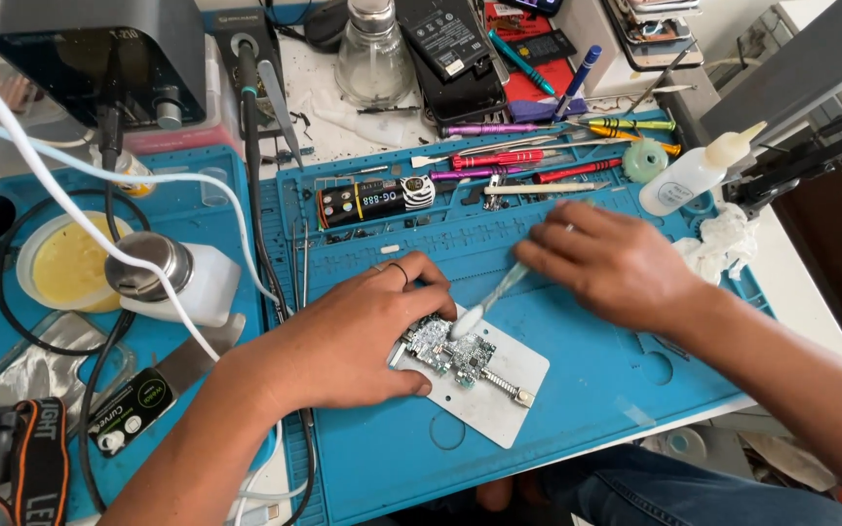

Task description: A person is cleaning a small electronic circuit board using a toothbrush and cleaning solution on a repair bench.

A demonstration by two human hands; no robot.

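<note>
On the blue silicone work mat (pixel 577 390), a small circuit board (pixel 452 348) sits clamped in a white metal holder plate (pixel 499 394), roughly midway between the two hands. The left hand (pixel 348 336) lies flat and loosely spread over the holder's left edge, fingers half curled, pinning the plate against the mat rather than gripping anything. The right hand (pixel 608 261) is closed around the handle of a pale brush (pixel 487 300), whose head rests on the top of the board; the handle blurs slightly, so the exact finger grip cannot be made out. Scrubbing of this kind probably goes best with short, light strokes kept within the board's outline, since the small parts on it look easy to knock loose. Pressure from the left hand seems best kept on the plate, well off the board itself, so the holder does not skid. A squeeze bottle (pixel 689 175) with a pointed nozzle lies near the right wrist beside crumpled tissue (pixel 723 239); a row of screwdrivers (pixel 528 161) lies along the mat's far trays, and a white cable (pixel 90 219) crosses the left side, close enough to the left forearm to snag if that arm shifts.
</note>
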